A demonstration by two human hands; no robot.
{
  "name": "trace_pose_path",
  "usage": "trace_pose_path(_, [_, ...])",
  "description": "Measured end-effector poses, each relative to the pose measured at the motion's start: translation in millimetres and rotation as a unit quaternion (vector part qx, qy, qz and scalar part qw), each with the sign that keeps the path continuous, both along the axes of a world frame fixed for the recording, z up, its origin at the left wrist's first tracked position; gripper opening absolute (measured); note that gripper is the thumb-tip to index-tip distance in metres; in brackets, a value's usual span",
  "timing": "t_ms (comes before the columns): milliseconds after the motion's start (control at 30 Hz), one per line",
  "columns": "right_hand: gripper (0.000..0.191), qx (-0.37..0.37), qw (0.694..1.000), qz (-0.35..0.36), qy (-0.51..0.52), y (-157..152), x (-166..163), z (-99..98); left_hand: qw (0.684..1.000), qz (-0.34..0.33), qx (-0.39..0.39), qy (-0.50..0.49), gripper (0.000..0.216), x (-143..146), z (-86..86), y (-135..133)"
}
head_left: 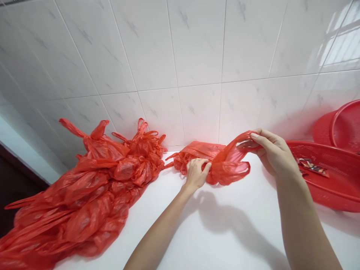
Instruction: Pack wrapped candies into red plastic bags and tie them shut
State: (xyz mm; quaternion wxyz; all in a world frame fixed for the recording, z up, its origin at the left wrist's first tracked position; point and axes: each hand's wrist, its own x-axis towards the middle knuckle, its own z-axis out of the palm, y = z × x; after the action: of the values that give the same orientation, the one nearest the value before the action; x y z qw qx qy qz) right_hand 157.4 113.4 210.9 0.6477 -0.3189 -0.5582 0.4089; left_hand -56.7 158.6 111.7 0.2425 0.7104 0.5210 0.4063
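Observation:
A crumpled red plastic bag (pixel 222 165) lies on the white counter (pixel 202 232) close to the tiled wall. My left hand (pixel 196 173) pinches the bag near its middle, fingers closed on the plastic. My right hand (pixel 271 152) holds one of the bag's handles, pulled up and to the right, fingers closed round the strip. The rest of the bag bunches between the two hands and trails left toward the wall.
A large heap of red plastic bags (pixel 92 187) covers the counter's left side. At the right stands a red plastic basket (pixel 332 183) with small wrappers (pixel 312 167) inside, and a second red basket (pixel 343 125) leans behind it. White tiled wall (pixel 197 56) behind.

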Motion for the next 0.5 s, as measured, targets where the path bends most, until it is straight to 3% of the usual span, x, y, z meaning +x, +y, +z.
trace_pose_path(33, [0.019,0.000,1.000,0.011,0.013,0,-2,0.3,0.993,-0.069,-0.034,-0.092,0.034,1,4.0,-2])
trace_pose_path(100, [0.015,0.002,0.999,0.033,0.039,0,-5,0.8,0.937,-0.199,-0.148,-0.247,0.046,3,9.0,-7])
trace_pose_path(200, [0.013,-0.006,0.996,0.047,0.071,0,-10,1.2,0.842,-0.295,-0.299,-0.340,0.058,6,12.1,-13])
trace_pose_path(300, [0.012,-0.030,0.996,0.052,0.071,1,-12,1.1,0.806,-0.308,-0.336,-0.378,0.061,8,15.0,-17])
trace_pose_path(500, [0.012,-0.038,0.996,0.052,0.069,7,-7,-0.1,0.801,-0.287,-0.303,-0.429,0.040,6,19.7,-18])
